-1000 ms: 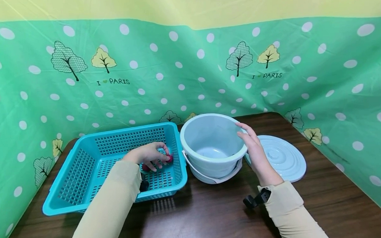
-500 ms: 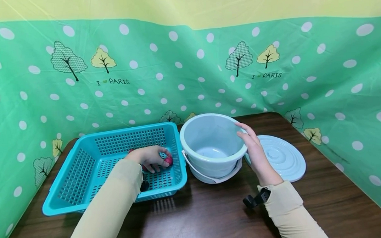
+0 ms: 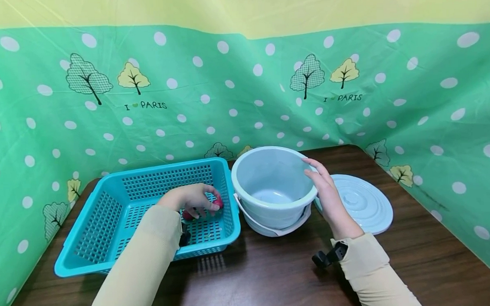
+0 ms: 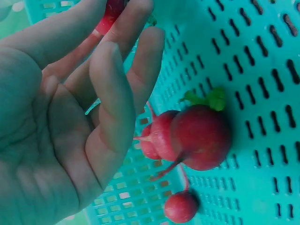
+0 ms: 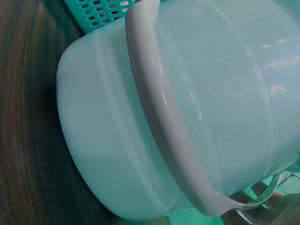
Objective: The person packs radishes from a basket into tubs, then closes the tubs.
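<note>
In the head view, my left hand reaches into the turquoise basket and pinches a red radish between its fingertips. The left wrist view shows this radish at the top, partly covered by the fingers. Below the hand, a cluster of radishes with a bit of green leaf lies against the perforated wall, with one small radish apart from it. My right hand grips the right rim of the pale blue bucket, some fingers hidden behind its side.
Against the bucket's front hangs its white handle. A round pale blue lid lies on the dark wooden table to the right. Behind everything hangs a green and yellow patterned curtain.
My left hand has shifted slightly inside the basket, dipping and then rising a little with the radish at its fingertips. My right hand and the bucket have stayed in place.
</note>
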